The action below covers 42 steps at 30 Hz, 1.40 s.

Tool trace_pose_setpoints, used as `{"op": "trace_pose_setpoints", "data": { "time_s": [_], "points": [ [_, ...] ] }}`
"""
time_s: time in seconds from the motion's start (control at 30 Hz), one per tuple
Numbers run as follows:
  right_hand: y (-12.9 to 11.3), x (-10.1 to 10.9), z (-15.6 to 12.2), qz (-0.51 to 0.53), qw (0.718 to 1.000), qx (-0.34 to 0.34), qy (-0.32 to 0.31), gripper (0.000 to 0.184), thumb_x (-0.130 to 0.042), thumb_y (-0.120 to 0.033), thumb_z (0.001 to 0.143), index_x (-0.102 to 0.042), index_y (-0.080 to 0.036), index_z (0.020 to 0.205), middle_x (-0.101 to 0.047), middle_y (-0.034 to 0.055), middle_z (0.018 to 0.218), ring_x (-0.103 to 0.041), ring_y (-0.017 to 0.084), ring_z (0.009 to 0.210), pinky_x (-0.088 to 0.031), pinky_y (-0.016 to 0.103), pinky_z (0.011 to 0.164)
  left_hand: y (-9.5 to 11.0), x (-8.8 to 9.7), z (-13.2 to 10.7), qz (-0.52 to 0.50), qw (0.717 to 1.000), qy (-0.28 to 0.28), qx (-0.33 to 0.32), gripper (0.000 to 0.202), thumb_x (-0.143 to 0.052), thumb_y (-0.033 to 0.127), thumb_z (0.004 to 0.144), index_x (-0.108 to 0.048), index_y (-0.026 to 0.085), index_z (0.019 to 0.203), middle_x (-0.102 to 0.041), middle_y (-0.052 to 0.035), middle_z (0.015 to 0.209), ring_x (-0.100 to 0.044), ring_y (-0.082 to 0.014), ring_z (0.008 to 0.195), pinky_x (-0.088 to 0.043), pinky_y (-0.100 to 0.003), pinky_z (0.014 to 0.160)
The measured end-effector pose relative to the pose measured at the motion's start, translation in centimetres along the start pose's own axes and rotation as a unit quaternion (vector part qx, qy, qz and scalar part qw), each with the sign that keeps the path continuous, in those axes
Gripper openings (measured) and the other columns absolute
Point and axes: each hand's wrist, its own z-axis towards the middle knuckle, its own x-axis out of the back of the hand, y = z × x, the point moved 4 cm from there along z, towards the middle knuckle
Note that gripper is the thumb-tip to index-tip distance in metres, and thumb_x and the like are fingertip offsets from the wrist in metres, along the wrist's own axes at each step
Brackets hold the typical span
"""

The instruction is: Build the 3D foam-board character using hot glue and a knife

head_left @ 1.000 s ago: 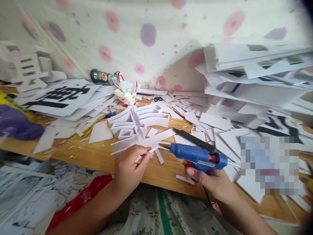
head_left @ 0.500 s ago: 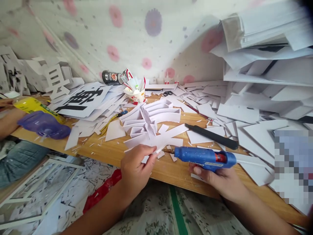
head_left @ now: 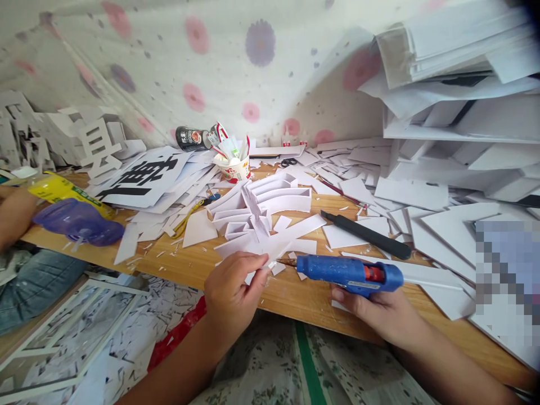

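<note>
My left hand (head_left: 238,287) pinches the near end of a white foam-board strip (head_left: 295,235) between thumb and forefinger. My right hand (head_left: 375,312) is wrapped round a blue hot glue gun (head_left: 348,274), held on its side with the nozzle pointing left. The nozzle tip is close to the strip's edge by my left fingertips; whether it touches, I cannot tell. Just beyond stands a built-up white character (head_left: 282,194) with raised side walls. A black-handled craft knife (head_left: 367,233) lies to the right of the strip.
White offcuts (head_left: 358,169) cover the back of the table. Stacked white boards (head_left: 459,124) rise at the right. A paper cup (head_left: 234,167) holds packets. At the left are a black can (head_left: 192,138), a purple plastic item (head_left: 78,222) and another person's arm (head_left: 14,216).
The glue gun has shifted slightly left, its nozzle nearer my left fingertips. My left hand keeps its pinch on the strip. The view has moved a little.
</note>
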Motion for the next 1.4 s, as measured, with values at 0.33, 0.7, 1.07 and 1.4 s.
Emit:
{"op": "trace_pose_setpoints", "data": {
  "time_s": [0.33, 0.7, 1.07, 1.4],
  "points": [
    [0.12, 0.06, -0.04, 0.006, 1.0, 0.009, 0.012, 0.018, -0.068, -0.037, 0.079, -0.064, -0.024, 0.067, -0.062, -0.0003, 0.06, -0.059, 0.015, 0.052, -0.053, 0.026, 0.051, -0.21, -0.06, 0.18, -0.021, 0.999, 0.012, 0.021, 0.009, -0.068, 0.011, 0.082, -0.063, 0.018, 0.086, -0.07, 0.0021, 0.079, -0.064, -0.0078, 0.064, -0.05, -0.016, 0.061],
    [-0.27, -0.59, 0.05, 0.037, 0.999, -0.015, 0.012, 0.027, -0.068, -0.046, 0.078, -0.06, -0.025, 0.063, -0.057, -0.0012, 0.056, -0.055, 0.015, 0.05, -0.053, 0.026, 0.049, 0.35, -0.3, 0.69, -0.006, 1.0, -0.002, 0.015, 0.008, -0.065, 0.011, 0.083, -0.061, 0.017, 0.081, -0.071, 0.0017, 0.076, -0.063, -0.0084, 0.059, -0.053, -0.019, 0.063],
    [0.1, -0.41, -0.29, -0.022, 0.999, 0.037, -0.013, 0.011, -0.064, -0.023, 0.079, -0.063, -0.025, 0.068, -0.063, -0.0002, 0.067, -0.058, 0.015, 0.055, -0.053, 0.025, 0.05, 0.02, -0.17, 0.39, 0.014, 1.0, 0.004, -0.014, 0.013, -0.063, 0.007, 0.082, -0.064, 0.017, 0.089, -0.071, -0.0009, 0.082, -0.065, -0.0097, 0.068, -0.052, -0.019, 0.063],
    [-0.01, -0.32, 0.09, -0.037, 0.999, 0.024, 0.0, 0.018, -0.064, -0.029, 0.079, -0.06, -0.024, 0.062, -0.057, -0.0012, 0.058, -0.054, 0.015, 0.051, -0.05, 0.025, 0.05, -0.05, 0.08, 0.2, 0.018, 1.0, 0.01, -0.011, 0.014, -0.066, 0.008, 0.081, -0.064, 0.018, 0.09, -0.071, -0.0011, 0.082, -0.067, -0.0112, 0.069, -0.054, -0.02, 0.065]
  ]
}}
